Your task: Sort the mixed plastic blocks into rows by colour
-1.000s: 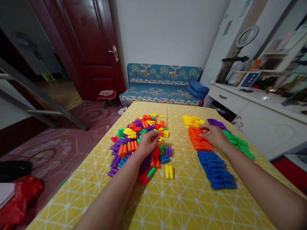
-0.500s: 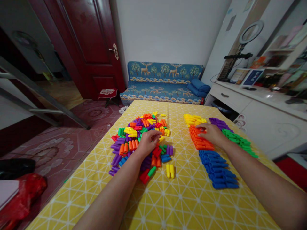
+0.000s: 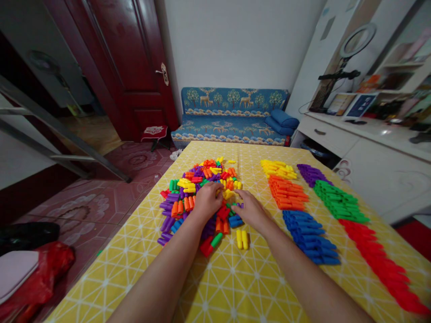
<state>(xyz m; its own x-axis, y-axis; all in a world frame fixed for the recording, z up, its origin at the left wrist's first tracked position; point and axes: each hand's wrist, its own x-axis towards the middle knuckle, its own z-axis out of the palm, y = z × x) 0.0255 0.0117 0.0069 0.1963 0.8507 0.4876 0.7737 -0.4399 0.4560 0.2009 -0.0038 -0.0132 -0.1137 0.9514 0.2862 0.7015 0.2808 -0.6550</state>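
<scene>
Head view: counter (image 3: 232, 287) under a yellow cloth with white lines. On its left side, a loose pile (image 3: 188, 188) of small plastic pieces, colours mixed: purple, orange, yellow, green, red, blue. Pieces lie every which way, several on top of others.

Left hand (image 3: 208, 199) over the right part of the pile, fingers curled in; cannot tell whether it grips a piece. Right hand (image 3: 248, 207) at the pile's right edge, thumb and fingers apart, gap facing the pile; no piece seen in its grasp. Purple piece (image 3: 239, 205) just by the right thumb, partly hidden. Blue piece (image 3: 235, 221) a little nearer the wearer.

At the pile's near end, a red piece (image 3: 206, 246) and a green piece (image 3: 217, 240) side by side. Yellow pair (image 3: 242, 240) apart from the pile, below the right hand.

Right side of counter: pieces grouped by colour, two rows. Inner row, far to near: yellow group (image 3: 279, 169), orange group (image 3: 288, 194), blue group (image 3: 311, 237). Outer row: purple group (image 3: 313, 174), green group (image 3: 340, 202), red group (image 3: 380, 264), the last a long strip, blurred at its near end.

Beyond the counter, a blue sofa (image 3: 232, 123).
</scene>
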